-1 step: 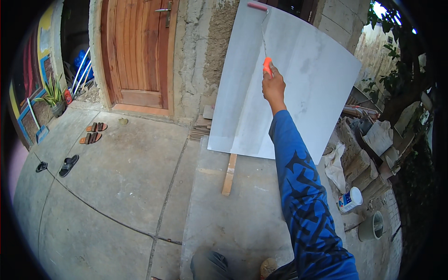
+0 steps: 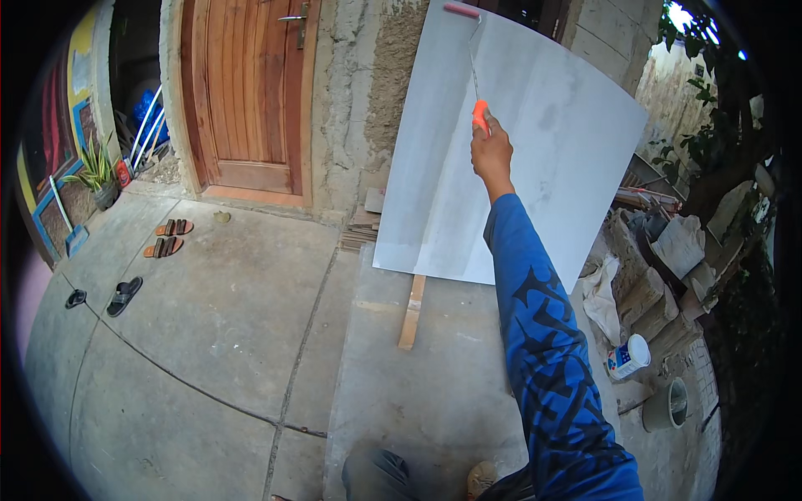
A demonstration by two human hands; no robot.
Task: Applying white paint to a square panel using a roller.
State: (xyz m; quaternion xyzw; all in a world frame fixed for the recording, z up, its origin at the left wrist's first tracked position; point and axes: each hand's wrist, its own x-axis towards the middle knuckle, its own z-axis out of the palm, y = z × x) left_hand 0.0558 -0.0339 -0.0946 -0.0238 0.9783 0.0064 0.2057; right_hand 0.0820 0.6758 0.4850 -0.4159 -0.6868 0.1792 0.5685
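Observation:
My right hand (image 2: 491, 153) is closed around the orange handle of a paint roller (image 2: 480, 118). The arm reaches out in a blue sleeve with black patterns. At the end of the roller's thin wire frame, the pinkish roller sleeve (image 2: 461, 10) lies against the upper left edge of a large white board (image 2: 535, 167). Uneven greyish streaks run down the board, which leans against the wall with its lower edge near the floor. A wooden strip (image 2: 411, 313) sticks out from under its bottom edge. My left hand is out of view.
A white paint bucket (image 2: 628, 357) and a grey pail (image 2: 665, 406) stand at the right, near rubble and a pale cloth (image 2: 600, 296). Brown sandals (image 2: 163, 247) and dark sandals (image 2: 124, 296) lie on the concrete floor at left. Behind is a wooden door (image 2: 246, 100).

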